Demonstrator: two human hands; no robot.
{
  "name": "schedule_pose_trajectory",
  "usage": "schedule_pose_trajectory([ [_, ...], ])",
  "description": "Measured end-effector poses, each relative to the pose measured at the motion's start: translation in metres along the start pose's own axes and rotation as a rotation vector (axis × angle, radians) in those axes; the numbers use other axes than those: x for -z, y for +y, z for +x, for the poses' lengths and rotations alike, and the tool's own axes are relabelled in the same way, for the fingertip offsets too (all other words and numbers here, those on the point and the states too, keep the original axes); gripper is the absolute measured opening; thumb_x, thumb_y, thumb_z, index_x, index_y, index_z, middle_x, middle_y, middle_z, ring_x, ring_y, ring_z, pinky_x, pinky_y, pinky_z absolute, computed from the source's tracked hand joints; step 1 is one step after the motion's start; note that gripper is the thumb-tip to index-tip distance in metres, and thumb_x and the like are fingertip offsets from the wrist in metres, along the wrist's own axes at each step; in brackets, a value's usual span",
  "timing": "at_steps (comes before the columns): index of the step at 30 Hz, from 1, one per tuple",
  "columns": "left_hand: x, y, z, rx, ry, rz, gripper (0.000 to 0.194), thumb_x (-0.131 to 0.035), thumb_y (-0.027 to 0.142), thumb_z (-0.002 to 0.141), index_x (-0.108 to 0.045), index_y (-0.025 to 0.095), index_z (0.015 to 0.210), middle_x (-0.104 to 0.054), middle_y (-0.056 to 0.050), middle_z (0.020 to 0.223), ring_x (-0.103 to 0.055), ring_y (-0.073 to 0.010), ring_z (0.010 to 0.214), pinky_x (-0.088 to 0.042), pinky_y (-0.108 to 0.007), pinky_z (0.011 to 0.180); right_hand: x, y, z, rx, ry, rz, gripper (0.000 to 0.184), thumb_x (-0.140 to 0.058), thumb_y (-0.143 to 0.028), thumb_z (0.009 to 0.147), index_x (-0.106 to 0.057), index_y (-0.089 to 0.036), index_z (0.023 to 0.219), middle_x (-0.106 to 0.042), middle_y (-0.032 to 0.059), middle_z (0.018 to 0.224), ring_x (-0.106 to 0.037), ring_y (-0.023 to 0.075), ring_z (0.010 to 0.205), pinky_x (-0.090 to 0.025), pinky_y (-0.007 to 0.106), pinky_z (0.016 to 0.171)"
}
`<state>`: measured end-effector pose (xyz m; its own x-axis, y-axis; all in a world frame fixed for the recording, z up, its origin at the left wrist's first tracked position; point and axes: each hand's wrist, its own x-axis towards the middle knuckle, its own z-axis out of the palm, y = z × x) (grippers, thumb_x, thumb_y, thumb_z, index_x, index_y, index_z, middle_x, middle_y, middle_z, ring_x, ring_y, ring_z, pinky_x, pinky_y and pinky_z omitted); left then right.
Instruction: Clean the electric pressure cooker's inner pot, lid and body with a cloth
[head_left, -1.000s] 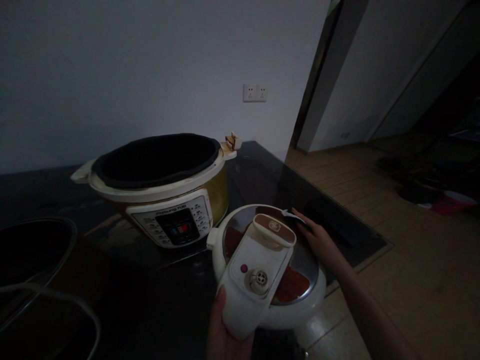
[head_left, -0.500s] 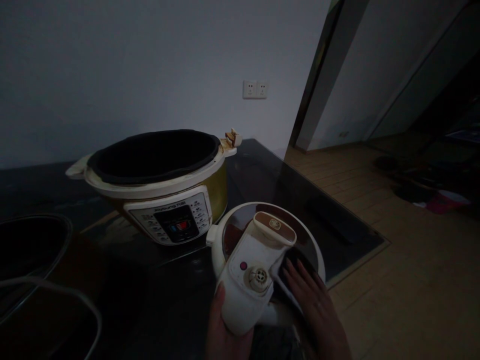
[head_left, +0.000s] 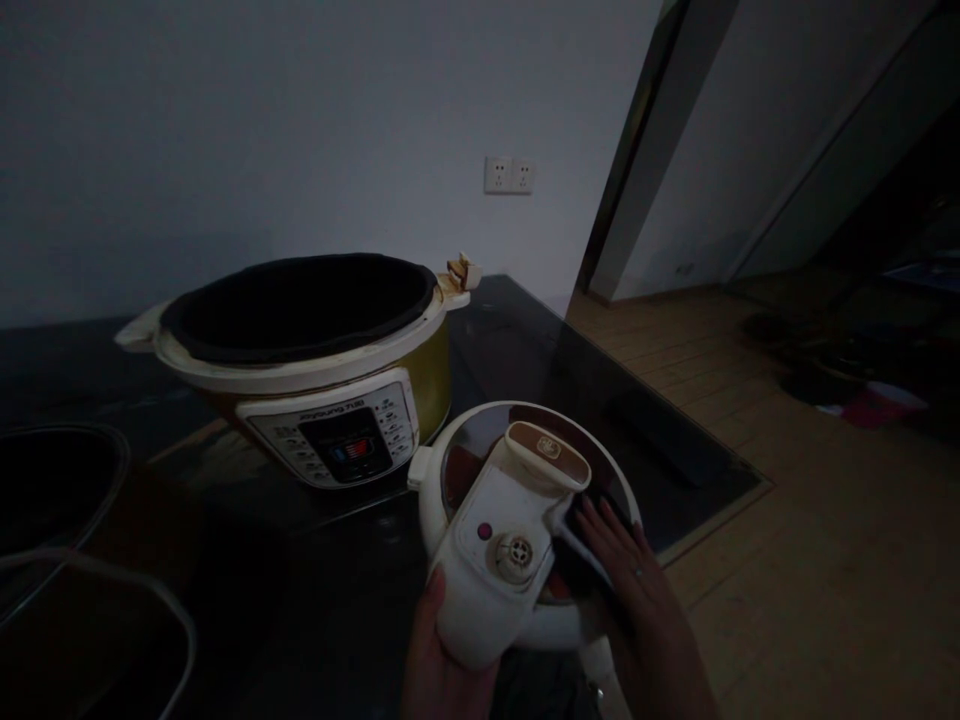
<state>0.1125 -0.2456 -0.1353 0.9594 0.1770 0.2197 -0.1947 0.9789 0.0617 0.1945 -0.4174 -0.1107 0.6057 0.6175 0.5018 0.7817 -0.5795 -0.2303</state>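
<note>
A round white cooker lid with a shiny metal top and a broad white handle rests at the near edge of the dark glass table. My left hand grips the near end of the lid's handle from below, thumb up its side. My right hand presses a pale cloth flat against the lid's right side, beside the handle. Behind and to the left stands the open electric pressure cooker, yellow-bodied with a dark inner pot and a control panel facing me.
A dark bowl-like vessel and a pale curved rim lie at the table's left. A wall socket sits above the table. To the right is wooden floor, a doorway, and dim objects on the floor far right.
My right hand with the cloth has moved from the lid's far right rim down to its near right side, then slightly back up. The left hand has kept its hold on the handle.
</note>
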Motion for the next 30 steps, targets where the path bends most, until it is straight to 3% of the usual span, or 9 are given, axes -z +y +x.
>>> schedule_pose_trajectory([
  [4,-0.001,0.0,0.001,-0.003,-0.059,-0.025,0.049,-0.012,0.034,0.1,-0.049,0.028,0.133,-0.048,-0.003,0.138,-0.047,-0.0185,0.128,-0.028,-0.033,0.111,0.0,0.023,0.019,-0.156,-0.028,0.164,0.057,-0.037,-0.016,0.092,-0.027,-0.033,0.146,-0.038,0.0041,0.148,-0.029,0.0234,0.138,-0.026,0.057,0.111],
  [10,0.004,0.0,-0.001,0.0,-0.057,-0.012,0.049,-0.013,0.033,0.1,-0.048,0.026,0.134,-0.049,-0.005,0.138,-0.045,-0.0193,0.129,-0.025,-0.033,0.113,-0.005,0.065,0.063,-0.234,-0.139,0.379,0.045,-0.04,-0.029,0.093,-0.045,-0.029,0.137,-0.039,0.0046,0.147,-0.028,0.0229,0.138,-0.022,0.052,0.113],
  [17,0.013,0.003,-0.005,0.014,-0.019,0.051,0.049,-0.015,0.035,0.1,-0.05,0.029,0.134,-0.051,-0.003,0.138,-0.046,-0.0181,0.129,-0.013,-0.036,0.116,-0.018,0.103,0.135,-0.031,-0.366,0.551,0.044,-0.042,-0.037,0.093,-0.049,-0.025,0.134,-0.037,0.0051,0.149,-0.025,0.0219,0.14,-0.02,0.049,0.115],
  [21,0.015,0.002,-0.005,0.013,-0.001,0.061,0.049,-0.018,0.037,0.099,-0.053,0.028,0.132,-0.054,-0.004,0.136,-0.047,-0.0196,0.129,-0.013,-0.038,0.116,-0.025,0.102,0.171,0.124,-0.492,0.585,0.043,-0.041,-0.039,0.094,-0.049,-0.025,0.134,-0.037,0.005,0.149,-0.024,0.0214,0.14,-0.02,0.047,0.115],
  [26,0.014,0.0,-0.005,0.007,0.023,0.055,0.046,-0.022,0.037,0.099,-0.055,0.028,0.13,-0.055,-0.004,0.135,-0.047,-0.0209,0.128,-0.013,-0.04,0.116,-0.034,0.078,0.209,0.261,-0.588,0.585,0.039,-0.043,-0.038,0.094,-0.055,-0.025,0.129,-0.041,0.0014,0.147,-0.032,0.0182,0.138,-0.026,0.039,0.113],
  [30,0.012,0.001,-0.004,0.009,0.044,0.055,0.044,-0.026,0.038,0.098,-0.057,0.027,0.128,-0.056,-0.005,0.134,-0.047,-0.0219,0.128,-0.011,-0.04,0.117,-0.025,0.061,0.234,0.238,-0.584,0.467,0.036,-0.043,-0.03,0.093,-0.057,-0.024,0.126,-0.05,0.0004,0.14,-0.045,0.0155,0.129,-0.034,0.031,0.108],
])
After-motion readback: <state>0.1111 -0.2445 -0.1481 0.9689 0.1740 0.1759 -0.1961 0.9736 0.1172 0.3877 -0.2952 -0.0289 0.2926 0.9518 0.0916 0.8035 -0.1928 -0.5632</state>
